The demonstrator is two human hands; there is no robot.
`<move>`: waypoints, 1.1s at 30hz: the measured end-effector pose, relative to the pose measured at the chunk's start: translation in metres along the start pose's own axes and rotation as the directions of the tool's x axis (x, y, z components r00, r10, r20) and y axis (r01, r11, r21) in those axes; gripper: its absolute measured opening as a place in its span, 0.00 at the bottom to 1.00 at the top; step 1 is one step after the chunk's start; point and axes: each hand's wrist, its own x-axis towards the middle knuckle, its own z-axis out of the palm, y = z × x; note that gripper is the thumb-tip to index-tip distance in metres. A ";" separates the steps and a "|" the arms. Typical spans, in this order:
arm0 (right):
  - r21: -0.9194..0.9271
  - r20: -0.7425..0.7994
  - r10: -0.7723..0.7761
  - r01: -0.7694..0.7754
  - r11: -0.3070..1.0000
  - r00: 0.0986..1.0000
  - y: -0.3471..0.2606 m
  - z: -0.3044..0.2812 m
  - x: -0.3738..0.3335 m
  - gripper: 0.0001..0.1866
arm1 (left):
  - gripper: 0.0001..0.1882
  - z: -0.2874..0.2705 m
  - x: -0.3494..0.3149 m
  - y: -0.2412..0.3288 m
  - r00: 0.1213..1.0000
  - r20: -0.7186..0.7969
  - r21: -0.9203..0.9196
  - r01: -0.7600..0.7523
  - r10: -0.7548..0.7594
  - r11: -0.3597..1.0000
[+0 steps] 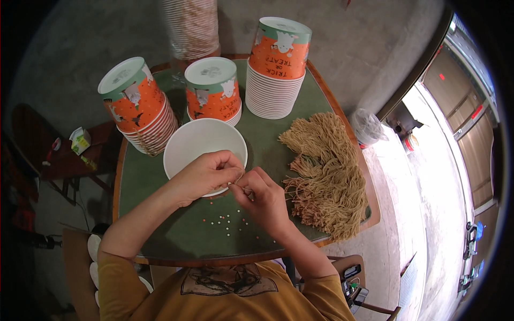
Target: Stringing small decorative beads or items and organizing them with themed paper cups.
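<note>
A white paper bucket [206,140] faces me with its open mouth at the middle of the table. My left hand [214,172] is closed in a pinch at the bucket's near right rim. Close beside it, my right hand [262,199] is pinched too, its fingertips almost meeting the left ones. Between them runs a thin tan cord [243,188], gripped by both hands. Whether it passes through the bucket's wall is hidden by my fingers. To the right lies a large heap of tan cords [329,174], some ends pinkish.
Upside-down stacks of orange buckets stand at the back: left [138,104], middle [212,91] and right [278,64]. A tall wrapped stack [191,27] rises behind. Small white and orange discs [228,219] dot the green tabletop [176,235]. A side table [59,166] is at left.
</note>
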 end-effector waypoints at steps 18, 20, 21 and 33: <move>-0.101 -0.076 -0.009 0.001 0.995 0.997 -0.001 -0.012 0.002 0.10 | 0.05 -0.003 0.005 -0.003 0.999 0.024 -0.013 0.029 -0.029 0.999; -0.113 -0.084 -0.020 0.011 0.993 0.996 0.000 -0.010 0.002 0.10 | 0.05 -0.002 0.004 -0.003 0.999 0.026 -0.013 0.027 -0.027 1.000; -0.126 -0.091 -0.032 0.021 0.992 0.995 0.000 -0.010 0.002 0.11 | 0.05 -0.002 0.004 -0.003 0.999 0.029 -0.014 0.024 -0.024 1.000; -0.114 -0.098 -0.045 0.034 0.993 0.994 0.000 -0.006 -0.001 0.13 | 0.06 -0.003 0.003 -0.002 0.998 0.054 -0.013 0.028 -0.027 1.000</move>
